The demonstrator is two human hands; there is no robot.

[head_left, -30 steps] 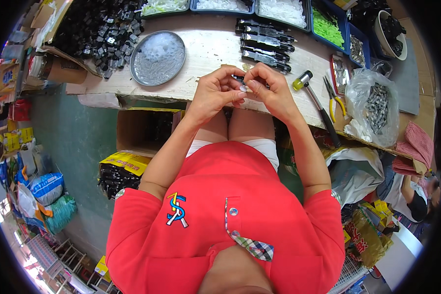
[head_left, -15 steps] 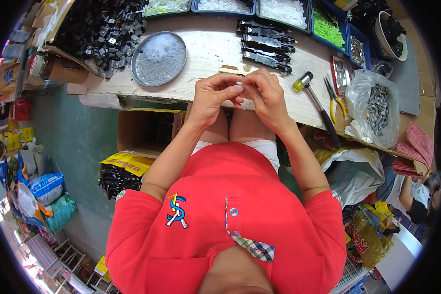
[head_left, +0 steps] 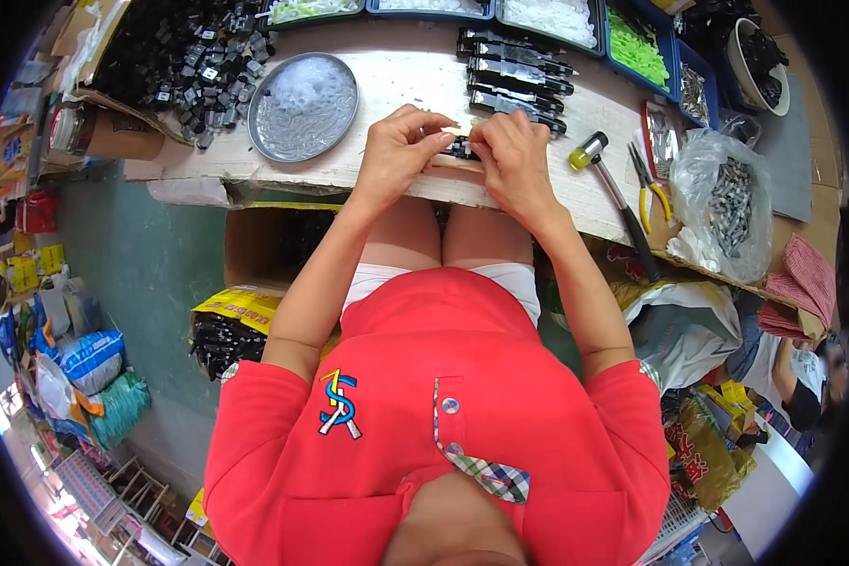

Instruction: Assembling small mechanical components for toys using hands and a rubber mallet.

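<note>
My left hand [head_left: 398, 151] and my right hand [head_left: 511, 158] meet at the near edge of the wooden workbench [head_left: 396, 85]. Together they pinch a small black part [head_left: 459, 147] with a pale piece on top of it. Both sets of fingers are closed on it, and most of the part is hidden between them. Just beyond my hands lies a row of several long black assembled pieces [head_left: 514, 80].
A round metal tray [head_left: 303, 106] of clear bits lies left of my hands, with a heap of black parts [head_left: 184, 57] beyond it. A hammer [head_left: 613, 189], pliers [head_left: 653, 189] and a plastic bag of metal pieces [head_left: 731, 203] lie right. Bins line the back.
My hands have shifted slightly on the small part, the fingers working it between them. Nothing else on the bench has moved.
</note>
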